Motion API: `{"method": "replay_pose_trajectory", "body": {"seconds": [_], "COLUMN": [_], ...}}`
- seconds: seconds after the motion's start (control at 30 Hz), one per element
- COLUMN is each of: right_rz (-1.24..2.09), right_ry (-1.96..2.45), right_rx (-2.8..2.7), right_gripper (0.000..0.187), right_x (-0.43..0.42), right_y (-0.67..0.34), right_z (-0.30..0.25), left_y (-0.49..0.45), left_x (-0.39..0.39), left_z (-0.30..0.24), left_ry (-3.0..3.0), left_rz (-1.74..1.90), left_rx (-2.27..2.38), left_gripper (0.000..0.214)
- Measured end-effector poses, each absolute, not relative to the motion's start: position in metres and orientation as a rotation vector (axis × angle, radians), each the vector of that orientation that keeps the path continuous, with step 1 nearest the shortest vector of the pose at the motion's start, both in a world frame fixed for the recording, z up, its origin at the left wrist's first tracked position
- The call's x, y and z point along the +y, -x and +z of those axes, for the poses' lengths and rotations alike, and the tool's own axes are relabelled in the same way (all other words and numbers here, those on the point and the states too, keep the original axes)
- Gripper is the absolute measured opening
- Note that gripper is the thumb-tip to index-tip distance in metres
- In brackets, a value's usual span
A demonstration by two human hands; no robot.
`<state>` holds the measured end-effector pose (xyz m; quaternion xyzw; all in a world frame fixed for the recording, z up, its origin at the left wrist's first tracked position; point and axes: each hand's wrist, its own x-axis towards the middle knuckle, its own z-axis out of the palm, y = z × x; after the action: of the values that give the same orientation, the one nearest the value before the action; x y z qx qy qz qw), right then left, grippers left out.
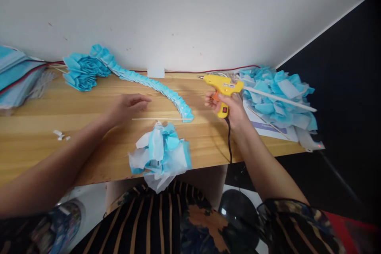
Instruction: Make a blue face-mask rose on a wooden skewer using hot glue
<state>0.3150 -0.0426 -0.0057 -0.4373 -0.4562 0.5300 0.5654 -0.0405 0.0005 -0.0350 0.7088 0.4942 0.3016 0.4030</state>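
My right hand [233,109] is wrapped round the handle of a yellow hot glue gun [222,84], whose nozzle points left. A white glue stick [278,98] juts from its back, and a black cord [229,139] hangs from the handle. My left hand [131,105] hovers over the table with its fingers stretched out and nothing visible in them. Just below those fingers lies a thin wooden stick [157,119], its right end at the tip of a long curved strip of folded blue pieces [154,84]. Nearer me sits a loose blue and white bunch of thin sheets [162,152].
Blue ruffled flowers [83,71] stand at the back left, beside stacked blue sheets [18,71]. On the right, a heap of blue and white pieces [276,91] covers part of a printed paper [264,127]. White scraps [58,134] lie left. A wall closes the back.
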Motion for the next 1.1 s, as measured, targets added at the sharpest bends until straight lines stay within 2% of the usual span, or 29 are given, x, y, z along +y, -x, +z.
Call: {"method": "replay_pose_trajectory", "body": {"seconds": [0.13, 0.43, 0.87, 0.97, 1.1], "right_rz": [1.327, 1.275, 1.299, 1.27, 1.226], "right_ry": [0.967, 1.093, 1.106, 1.113, 1.096], "right_rx": [-1.05, -1.061, -1.115, -1.081, -1.024], "right_gripper": [0.045, 0.057, 0.054, 0.055, 0.053], "right_x": [-0.029, -0.033, -0.035, -0.035, -0.033], "right_y": [-0.309, -0.309, -0.306, -0.308, -0.31], "right_z": [-0.007, -0.018, -0.017, -0.017, -0.017], "left_y": [0.048, 0.052, 0.047, 0.049, 0.058], "left_x": [-0.001, -0.009, -0.016, -0.008, 0.007], "left_z": [-0.044, -0.035, -0.028, -0.034, -0.045], "left_ry": [-1.824, -1.846, -1.794, -1.624, -1.35], "left_rz": [0.79, 0.794, 0.776, 0.869, 1.158], "left_rx": [1.345, 1.384, 1.414, 1.382, 1.315], "left_gripper": [0.038, 0.024, 0.021, 0.017, 0.023]}}
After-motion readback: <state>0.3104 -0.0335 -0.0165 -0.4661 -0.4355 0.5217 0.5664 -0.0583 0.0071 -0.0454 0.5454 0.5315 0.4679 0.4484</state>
